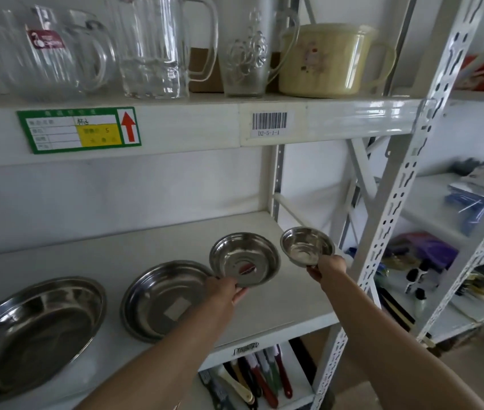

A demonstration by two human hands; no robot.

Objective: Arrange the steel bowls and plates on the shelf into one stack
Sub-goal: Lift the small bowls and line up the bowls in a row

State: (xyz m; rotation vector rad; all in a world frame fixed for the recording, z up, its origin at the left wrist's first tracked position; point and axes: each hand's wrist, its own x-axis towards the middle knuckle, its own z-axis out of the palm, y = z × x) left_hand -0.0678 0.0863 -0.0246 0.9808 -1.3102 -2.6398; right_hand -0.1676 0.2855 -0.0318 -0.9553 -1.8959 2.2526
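Stacking has barely begun: largest plate [32, 329] lies alone at the left of the shelf [279, 309], and the medium plate [162, 300] rests beside it, apart from it. Left hand [224, 291] pinches the near rim of the shallow bowl [245, 258], tilted up off the shelf, and right hand [328, 269] grips the smallest bowl [307, 245] in the air by its rim. All four pieces remain separate, so nesting them seems wholly ahead
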